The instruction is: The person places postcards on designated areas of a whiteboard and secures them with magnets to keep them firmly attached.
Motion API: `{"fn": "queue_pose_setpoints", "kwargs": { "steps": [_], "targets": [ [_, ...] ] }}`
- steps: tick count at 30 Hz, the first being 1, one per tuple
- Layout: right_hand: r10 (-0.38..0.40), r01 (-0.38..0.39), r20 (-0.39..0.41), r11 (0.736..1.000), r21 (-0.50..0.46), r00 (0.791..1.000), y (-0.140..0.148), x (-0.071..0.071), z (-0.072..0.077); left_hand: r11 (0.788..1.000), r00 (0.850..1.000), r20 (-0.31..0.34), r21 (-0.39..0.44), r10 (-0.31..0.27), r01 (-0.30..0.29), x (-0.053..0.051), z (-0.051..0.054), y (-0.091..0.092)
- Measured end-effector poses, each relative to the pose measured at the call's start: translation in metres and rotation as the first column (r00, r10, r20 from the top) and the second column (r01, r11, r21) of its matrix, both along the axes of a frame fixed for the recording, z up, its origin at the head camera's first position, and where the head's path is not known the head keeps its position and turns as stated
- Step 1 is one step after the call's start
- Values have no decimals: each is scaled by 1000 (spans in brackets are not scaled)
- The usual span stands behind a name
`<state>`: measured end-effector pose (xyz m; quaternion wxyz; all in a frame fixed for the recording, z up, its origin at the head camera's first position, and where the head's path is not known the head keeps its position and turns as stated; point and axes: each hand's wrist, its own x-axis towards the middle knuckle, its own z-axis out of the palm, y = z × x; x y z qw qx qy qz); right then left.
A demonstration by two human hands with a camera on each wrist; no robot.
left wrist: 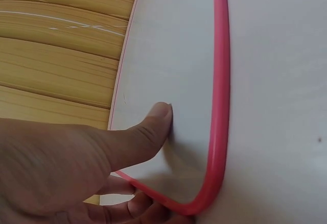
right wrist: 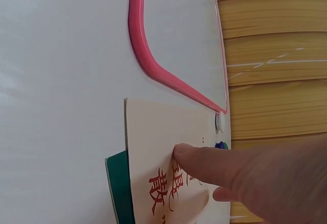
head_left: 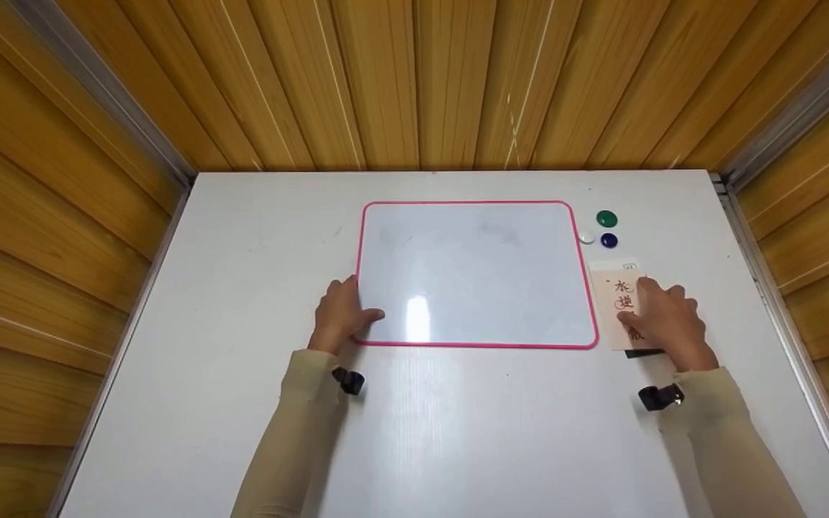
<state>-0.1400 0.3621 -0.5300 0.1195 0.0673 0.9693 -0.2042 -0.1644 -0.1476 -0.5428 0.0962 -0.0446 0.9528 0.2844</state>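
Head: one pink-framed whiteboard (head_left: 472,273) gripped at left edge by left hand (head_left: 337,313); one cream card (head_left: 609,306), to its right, held by right hand (head_left: 670,320); three magnets noted beyond: green (head_left: 606,219), blue (head_left: 609,240), white (head_left: 586,238). Left wrist: rim clasped. Right wrist: one green card (right wrist: 120,185) overlapped by cream.

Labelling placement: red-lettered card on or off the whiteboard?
Off: the right wrist view shows table between the red-lettered card and the whiteboard's pink frame.

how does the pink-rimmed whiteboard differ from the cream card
The whiteboard is much larger than the cream card. The whiteboard has a pink rim and faint smudges; the cream card bears red characters. The left hand grips the whiteboard; the right hand holds the cream card. Both are roughly rectangular.
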Motion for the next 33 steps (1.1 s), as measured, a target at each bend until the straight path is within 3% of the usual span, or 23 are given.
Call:
{"fn": "queue_pose_setpoints", "kwargs": {
  "steps": [20,33],
  "targets": [
    [-15,15,12,1000,4,1000,3,-2,0,1000,1000,-8,-9,21,-21,-1,-3,2],
    [-35,34,-70,999,-18,997,7,-2,4,1000,1000,-11,11,7,-7,0,-3,0]
  ]
}}
